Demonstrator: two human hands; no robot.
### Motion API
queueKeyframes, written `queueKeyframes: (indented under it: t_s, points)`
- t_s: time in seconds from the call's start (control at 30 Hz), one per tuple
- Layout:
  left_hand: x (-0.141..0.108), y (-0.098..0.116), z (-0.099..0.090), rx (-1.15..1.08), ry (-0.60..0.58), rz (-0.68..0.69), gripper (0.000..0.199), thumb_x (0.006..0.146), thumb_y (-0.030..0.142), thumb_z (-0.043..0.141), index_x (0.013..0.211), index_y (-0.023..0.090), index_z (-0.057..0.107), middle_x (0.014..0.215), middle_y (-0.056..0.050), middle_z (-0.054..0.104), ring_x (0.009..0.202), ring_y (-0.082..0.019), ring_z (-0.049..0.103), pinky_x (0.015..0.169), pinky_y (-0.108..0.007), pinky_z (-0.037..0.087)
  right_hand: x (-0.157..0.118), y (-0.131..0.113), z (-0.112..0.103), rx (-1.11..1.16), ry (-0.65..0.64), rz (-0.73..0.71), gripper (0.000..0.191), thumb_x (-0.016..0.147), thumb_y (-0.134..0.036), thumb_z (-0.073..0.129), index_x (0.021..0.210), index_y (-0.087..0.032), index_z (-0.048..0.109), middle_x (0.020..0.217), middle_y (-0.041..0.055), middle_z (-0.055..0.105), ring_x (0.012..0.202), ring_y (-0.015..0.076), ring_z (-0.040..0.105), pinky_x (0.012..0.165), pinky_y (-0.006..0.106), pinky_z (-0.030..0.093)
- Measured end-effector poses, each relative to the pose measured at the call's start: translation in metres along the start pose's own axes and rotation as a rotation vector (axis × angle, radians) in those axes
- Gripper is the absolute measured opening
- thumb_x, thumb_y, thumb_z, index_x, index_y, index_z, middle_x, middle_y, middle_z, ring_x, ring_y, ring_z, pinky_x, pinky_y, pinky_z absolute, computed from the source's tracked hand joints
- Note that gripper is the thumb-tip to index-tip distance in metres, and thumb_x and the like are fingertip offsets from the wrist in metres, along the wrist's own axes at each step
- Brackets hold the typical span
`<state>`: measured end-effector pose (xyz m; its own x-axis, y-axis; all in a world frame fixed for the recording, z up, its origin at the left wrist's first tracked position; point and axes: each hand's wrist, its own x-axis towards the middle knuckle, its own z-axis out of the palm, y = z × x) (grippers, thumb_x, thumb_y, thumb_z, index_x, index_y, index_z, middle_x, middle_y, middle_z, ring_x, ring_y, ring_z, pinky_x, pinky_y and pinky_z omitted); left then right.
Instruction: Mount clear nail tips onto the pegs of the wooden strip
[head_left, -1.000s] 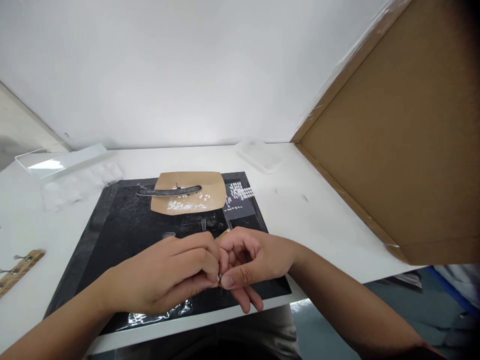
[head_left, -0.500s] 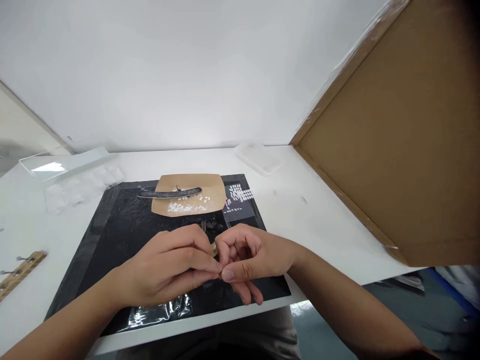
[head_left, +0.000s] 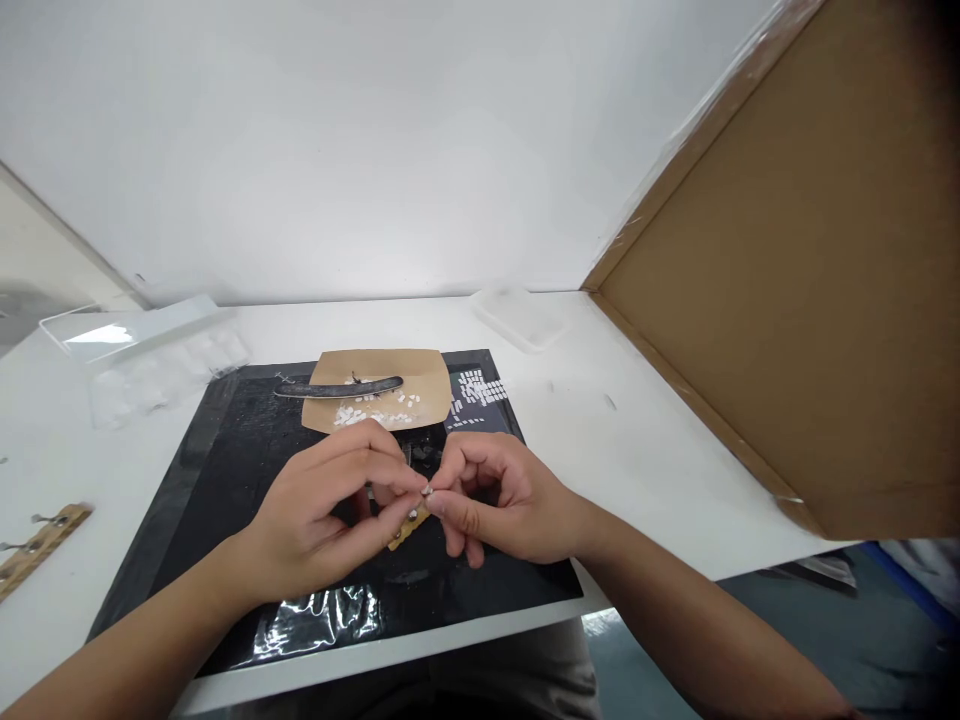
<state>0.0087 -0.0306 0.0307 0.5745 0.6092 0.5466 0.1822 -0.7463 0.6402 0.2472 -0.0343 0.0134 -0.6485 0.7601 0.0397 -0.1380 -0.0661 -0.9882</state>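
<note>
Over the black mat (head_left: 217, 500), my left hand (head_left: 337, 510) and my right hand (head_left: 506, 495) meet at the fingertips. Both are closed in a pinch on one tiny pale piece (head_left: 427, 491), too small to identify further. Just below the fingers lies a yellowish strip (head_left: 409, 525) with small bits on it, partly covered by my hands. Beyond them is a sheet of brown paper (head_left: 431, 375) with many loose white chips (head_left: 360, 414) scattered on it. A dark curved nail file (head_left: 341, 388) rests across the paper's left side.
Small white pieces stand in rows (head_left: 484, 387) at the mat's right edge. A clear plastic tray (head_left: 519, 318) sits behind. At left are clear packaging (head_left: 165, 375) and a wooden strip with metal pegs (head_left: 41, 545). A large cardboard panel (head_left: 787, 270) borders the right side.
Both hands have risen slightly away from me, and their fingertips have shifted a little left. The pale piece and the yellowish strip now show more clearly.
</note>
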Motion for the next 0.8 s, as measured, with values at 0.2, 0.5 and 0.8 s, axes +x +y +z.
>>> queueKeyframes:
  t_s: [0.2,0.5,0.8]
  points:
    - [-0.0024,0.0006,0.0025,-0.036,0.038,-0.091,0.022,0.093,0.007,0.071,0.111,0.019,0.073,0.089,-0.003,0.064,0.066,-0.009,0.065,0.045,-0.013,0.05,-0.0007,0.0048,0.0036,-0.229,0.136,-0.188,0.01,0.097,-0.021,0.072,0.097,-0.016,0.063,0.067,-0.0019,0.072,0.047,0.0076,0.065,0.045,0.015,0.052]
    - [-0.0001,0.0007,0.0025,-0.04,0.026,-0.173,0.016,0.095,0.012,0.07,0.107,0.02,0.075,0.091,-0.003,0.065,0.061,-0.008,0.065,0.04,-0.013,0.048,0.0006,0.0038,0.0041,-0.388,0.15,-0.223,0.007,0.1,-0.023,0.068,0.099,-0.017,0.064,0.068,-0.0019,0.072,0.048,0.0087,0.067,0.046,0.018,0.051]
    - [-0.0012,0.0024,0.0018,-0.091,-0.031,-0.318,0.009,0.096,0.015,0.069,0.099,0.021,0.075,0.091,-0.002,0.065,0.061,-0.007,0.065,0.04,-0.012,0.05,0.0008,0.0041,0.0047,-0.473,0.15,-0.248,0.008,0.1,-0.023,0.067,0.097,-0.017,0.065,0.067,-0.002,0.072,0.05,0.0085,0.067,0.048,0.017,0.05]
